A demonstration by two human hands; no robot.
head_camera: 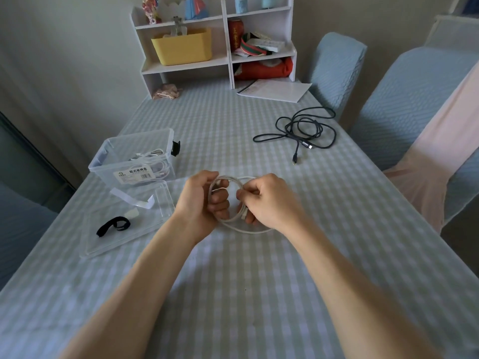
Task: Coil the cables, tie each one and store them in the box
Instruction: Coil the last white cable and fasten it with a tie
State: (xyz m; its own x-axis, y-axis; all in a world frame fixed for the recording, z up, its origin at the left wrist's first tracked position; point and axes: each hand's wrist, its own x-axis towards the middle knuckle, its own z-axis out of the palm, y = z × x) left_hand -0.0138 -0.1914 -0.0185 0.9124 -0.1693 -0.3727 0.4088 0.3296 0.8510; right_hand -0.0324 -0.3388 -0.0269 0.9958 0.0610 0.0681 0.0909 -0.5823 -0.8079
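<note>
My left hand [201,200] grips thin white coiled cable [234,224] | my right hand [261,200] pinches it | right of clear plastic box [134,161]

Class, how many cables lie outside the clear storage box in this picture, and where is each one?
2. A white cable is gripped in loops by the left hand and right hand. A dark cable lies loose on the tablecloth, far right. More white cables sit inside the box, uncountable.
</note>
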